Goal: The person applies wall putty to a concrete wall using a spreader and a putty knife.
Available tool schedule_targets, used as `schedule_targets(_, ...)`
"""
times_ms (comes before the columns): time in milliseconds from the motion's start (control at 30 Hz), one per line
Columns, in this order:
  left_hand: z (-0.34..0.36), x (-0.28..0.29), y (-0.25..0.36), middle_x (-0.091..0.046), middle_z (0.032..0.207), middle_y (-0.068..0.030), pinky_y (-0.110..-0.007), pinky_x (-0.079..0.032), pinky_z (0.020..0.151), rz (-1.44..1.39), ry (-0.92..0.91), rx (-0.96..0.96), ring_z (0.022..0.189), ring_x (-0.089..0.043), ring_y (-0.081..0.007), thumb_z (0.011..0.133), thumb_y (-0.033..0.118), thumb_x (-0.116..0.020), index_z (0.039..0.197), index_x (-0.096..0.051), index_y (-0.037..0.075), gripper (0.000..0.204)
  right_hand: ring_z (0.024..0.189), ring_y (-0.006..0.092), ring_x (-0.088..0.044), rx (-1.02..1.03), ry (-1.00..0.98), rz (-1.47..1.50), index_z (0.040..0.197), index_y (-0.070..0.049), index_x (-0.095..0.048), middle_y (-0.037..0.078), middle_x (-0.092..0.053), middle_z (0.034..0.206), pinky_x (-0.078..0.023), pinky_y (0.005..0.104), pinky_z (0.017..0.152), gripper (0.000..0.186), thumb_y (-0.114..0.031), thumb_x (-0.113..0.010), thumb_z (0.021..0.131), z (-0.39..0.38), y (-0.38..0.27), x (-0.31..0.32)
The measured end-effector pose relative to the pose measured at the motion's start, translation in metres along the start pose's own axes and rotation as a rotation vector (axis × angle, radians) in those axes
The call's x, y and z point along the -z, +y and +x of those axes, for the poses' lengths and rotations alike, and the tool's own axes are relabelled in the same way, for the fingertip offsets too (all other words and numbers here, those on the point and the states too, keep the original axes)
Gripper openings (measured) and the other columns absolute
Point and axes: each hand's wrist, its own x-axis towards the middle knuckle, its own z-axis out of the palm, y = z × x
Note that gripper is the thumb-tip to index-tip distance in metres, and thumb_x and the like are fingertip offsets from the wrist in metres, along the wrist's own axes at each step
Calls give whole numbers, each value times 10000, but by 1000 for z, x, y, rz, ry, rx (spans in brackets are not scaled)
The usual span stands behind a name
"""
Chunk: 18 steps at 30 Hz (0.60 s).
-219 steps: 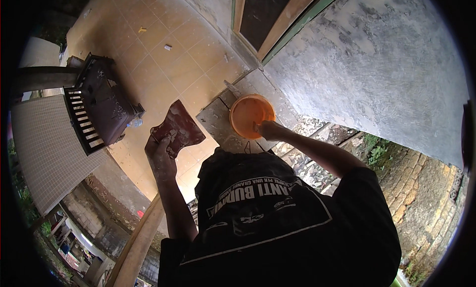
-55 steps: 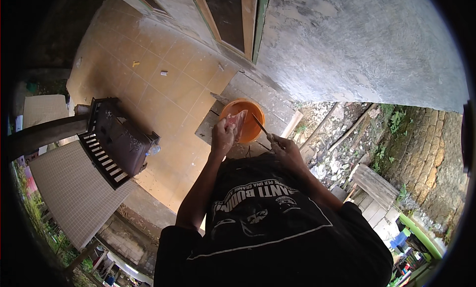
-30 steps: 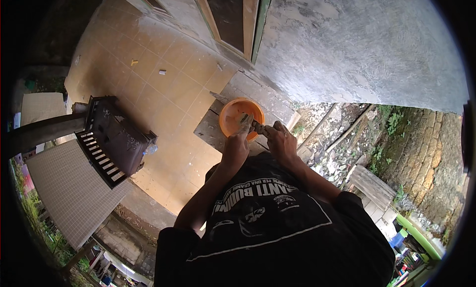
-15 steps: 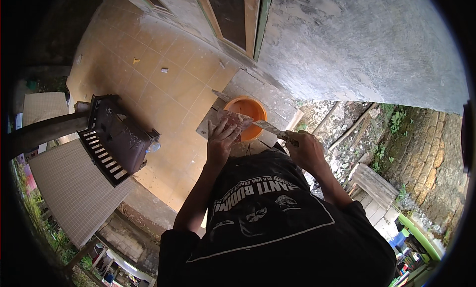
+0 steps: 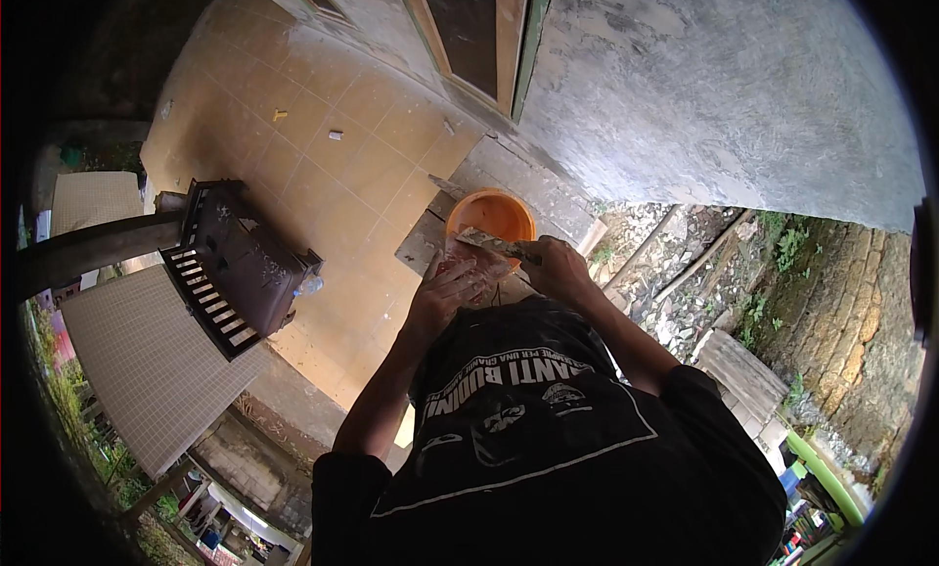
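Note:
My right hand [image 5: 556, 270] is closed around the handle of a putty knife [image 5: 487, 240]. The knife's blade is coated with pale smears and reaches left over an orange bucket [image 5: 526, 209]. My left hand [image 5: 438, 300] grips a flat reddish piece [image 5: 481, 275], smeared with something whitish, at the bucket's near side. Its exact kind I cannot make out. The blade lies just above this piece; whether they touch I cannot tell. The bucket's near part is hidden behind the hands and the piece, and I cannot make out its contents.
Grey boards [image 5: 494, 165] lie around the bucket beside yellow-brown floor tiles [image 5: 342, 189]. A grey wall [image 5: 724, 96] rises at the far right, with rubble [image 5: 650, 243] along its foot. To the left stands a dark slatted bench [image 5: 240, 263].
My right hand has moved left and slightly up, bringing the knife blade further over the bucket. My left hand has shifted a little lower, and the reddish piece has dropped and tilted. The view has shifted slightly.

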Motion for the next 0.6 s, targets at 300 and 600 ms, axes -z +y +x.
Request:
schedule_targets(300, -10, 5, -2, -669, 1062, -42, -557, -278, 1081, 88, 77, 136, 1125, -569, -222, 782, 38, -593, 1001, -703, 112, 255, 814, 361, -633, -80, -66, -25, 1003, -127, -694, 189, -638, 849, -497, 460, 721, 233, -197, -556, 830, -25, -26, 44)
schedule_targets(600, -6, -5, 9, -671, 1068, -67, -499, -315, 1076, -117, 149, 131, 1111, -584, -234, 778, -8, -584, 1017, -699, 109, 291, 815, 354, -642, 12, 27, -212, 894, -37, -653, 208, -632, 854, -511, 452, 643, 180, -173, -561, 820, 20, 2, -27)
